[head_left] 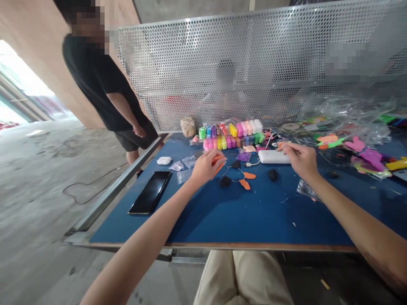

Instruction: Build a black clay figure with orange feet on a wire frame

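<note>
My left hand [206, 166] is closed around a lump of orange clay [219, 160], partly hidden by the fingers. With thumb and fingertips my right hand [300, 159] pinches a small orange bit [280, 146], probably the same clay, above the white power bank [273, 157]. Between the hands lies a thin wire loop [234, 181] bearing flat orange pieces [244, 184] and black pieces [225, 182]. A separate black lump [272, 175] rests on the blue tabletop to the right of the loop.
Rows of coloured clay packs [233, 142] and a stone [188, 126] stand before the perforated metal panel [197, 63]. A phone [149, 192], white earbud case [164, 160] and small plastic bags lie left. Colourful scraps [370, 157] crowd the right. A person [101, 80] stands beyond the left edge.
</note>
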Demonstrator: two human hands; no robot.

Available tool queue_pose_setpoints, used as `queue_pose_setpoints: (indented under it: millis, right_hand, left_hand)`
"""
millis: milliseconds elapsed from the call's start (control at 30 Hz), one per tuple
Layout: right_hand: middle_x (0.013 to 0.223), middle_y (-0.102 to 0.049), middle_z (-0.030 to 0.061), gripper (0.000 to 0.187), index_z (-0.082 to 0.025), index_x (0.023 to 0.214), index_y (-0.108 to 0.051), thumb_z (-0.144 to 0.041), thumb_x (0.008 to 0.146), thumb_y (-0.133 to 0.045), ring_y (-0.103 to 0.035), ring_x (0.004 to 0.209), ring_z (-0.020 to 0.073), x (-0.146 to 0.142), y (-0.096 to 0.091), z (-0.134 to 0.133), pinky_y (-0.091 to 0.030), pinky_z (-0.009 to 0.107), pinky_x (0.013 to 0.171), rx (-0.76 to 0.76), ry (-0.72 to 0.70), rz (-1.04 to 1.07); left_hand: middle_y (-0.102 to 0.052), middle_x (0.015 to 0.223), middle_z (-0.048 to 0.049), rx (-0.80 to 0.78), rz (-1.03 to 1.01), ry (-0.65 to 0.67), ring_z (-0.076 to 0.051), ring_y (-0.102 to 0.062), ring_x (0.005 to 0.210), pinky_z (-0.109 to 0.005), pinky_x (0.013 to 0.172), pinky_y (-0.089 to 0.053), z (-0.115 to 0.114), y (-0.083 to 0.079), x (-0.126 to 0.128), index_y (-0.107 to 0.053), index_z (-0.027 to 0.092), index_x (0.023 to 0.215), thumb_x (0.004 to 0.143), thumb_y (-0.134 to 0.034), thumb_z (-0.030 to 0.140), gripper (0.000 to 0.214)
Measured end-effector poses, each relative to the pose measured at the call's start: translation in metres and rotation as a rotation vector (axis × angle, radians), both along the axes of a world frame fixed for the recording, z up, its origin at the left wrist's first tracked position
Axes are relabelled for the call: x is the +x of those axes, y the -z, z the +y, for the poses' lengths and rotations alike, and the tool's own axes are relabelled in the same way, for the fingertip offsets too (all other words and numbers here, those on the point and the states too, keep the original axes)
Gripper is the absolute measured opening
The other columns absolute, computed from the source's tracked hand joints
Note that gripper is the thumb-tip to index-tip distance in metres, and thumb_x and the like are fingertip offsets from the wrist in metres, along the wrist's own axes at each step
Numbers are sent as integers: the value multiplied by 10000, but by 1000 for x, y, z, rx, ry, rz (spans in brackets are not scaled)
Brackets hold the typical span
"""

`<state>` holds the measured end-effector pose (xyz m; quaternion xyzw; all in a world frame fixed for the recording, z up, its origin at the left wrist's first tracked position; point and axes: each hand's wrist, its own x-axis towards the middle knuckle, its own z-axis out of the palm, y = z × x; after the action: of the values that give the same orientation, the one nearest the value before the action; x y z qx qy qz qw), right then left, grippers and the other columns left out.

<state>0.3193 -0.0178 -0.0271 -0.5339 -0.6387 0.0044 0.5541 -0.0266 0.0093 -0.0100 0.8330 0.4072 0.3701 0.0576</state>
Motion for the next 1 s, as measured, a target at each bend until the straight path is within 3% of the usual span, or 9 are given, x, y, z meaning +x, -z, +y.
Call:
queue_pose_setpoints:
  millis: [67, 200, 267, 467, 600, 733, 800, 900, 1000]
  right_hand:
    - [1000, -798, 45, 259, -252, 873, -798, -414, 929, -604, -743, 956, 274, -1, 0, 0, -577, 420, 884, -42, -89, -73]
    - [987, -799, 28, 208, -285, 947, -806, -426, 905, -659, -745, 927, 259, -17, 1, -7, -593, 412, 863, -87, -319, -225]
    - [995, -797, 31, 220, -291, 1021, -800, -414, 924, -644, -739, 896, 246, -25, 3, -10, -595, 402, 824, -112, -451, -306]
    - [913, -770, 40, 199, -254, 936, -763, -424, 920, -659, -700, 806, 203, -45, 8, -17, -557, 356, 769, -198, -596, -401]
    - [818, -714, 30, 277, -226, 859, -679, -500, 896, -670, -642, 693, 179, -50, 6, -22, -517, 318, 661, -269, -596, -431]
    - [745, -687, 33, 340, -217, 818, -655, -381, 1031, -448, -631, 704, 183, -49, 6, -22, -501, 336, 713, -275, -639, -522]
    - [756, -699, 45, 360, -217, 858, -690, -342, 1046, -411, -642, 753, 200, -49, 9, -21, -507, 364, 771, -233, -663, -555]
    - [882, -727, 66, 295, -224, 1073, -728, -350, 1031, -465, -658, 848, 222, -50, 12, -19, -526, 381, 800, -172, -673, -549]
    - [1048, -732, 70, 327, -263, 1260, -683, -328, 1034, -456, -676, 954, 220, -51, 15, -19, -545, 375, 845, -208, -713, -534]
  left_hand:
    - [-728, 929, -17, -64, 59, 17, -178, -658, 832, -289, 763, -492, -2, -4, -1, -638, 224, 970, 974, -547, 457, 251]
    - [-736, 894, -36, -158, 207, 282, -178, -659, 788, -287, 742, -486, -6, -11, -7, -693, 217, 947, 973, -513, 503, 339]
    - [-729, 828, -38, -189, 271, 322, -166, -645, 722, -280, 711, -480, -1, -13, -17, -716, 214, 888, 971, -501, 514, 378]
    - [-694, 744, -54, -196, 507, -157, -217, -627, 671, -314, 641, -445, 23, -12, -61, -718, 231, 787, 917, -559, 479, 322]
    - [-722, 1099, -94, 101, 422, -276, -289, -648, 1003, -402, 824, -496, 20, -12, -56, -738, 222, 920, 895, -590, 362, 205]
    - [-725, 1129, -70, 228, 293, -41, -252, -635, 1079, -430, 971, -474, 1, -12, -23, -738, 227, 1038, 967, -513, 334, 259]
    - [-732, 1127, -58, 209, 305, 212, -231, -649, 1079, -408, 985, -483, -10, -8, -6, -743, 240, 1061, 976, -523, 335, 254]
    - [-729, 1193, -59, 151, 343, 503, -221, -654, 1144, -379, 1029, -489, -23, 1, 11, -707, 243, 1198, 1001, -516, 373, 303]
    - [-684, 1312, -74, 88, 379, 608, -230, -643, 1220, -352, 1051, -503, -30, 10, 18, -662, 236, 1292, 1001, -519, 436, 381]
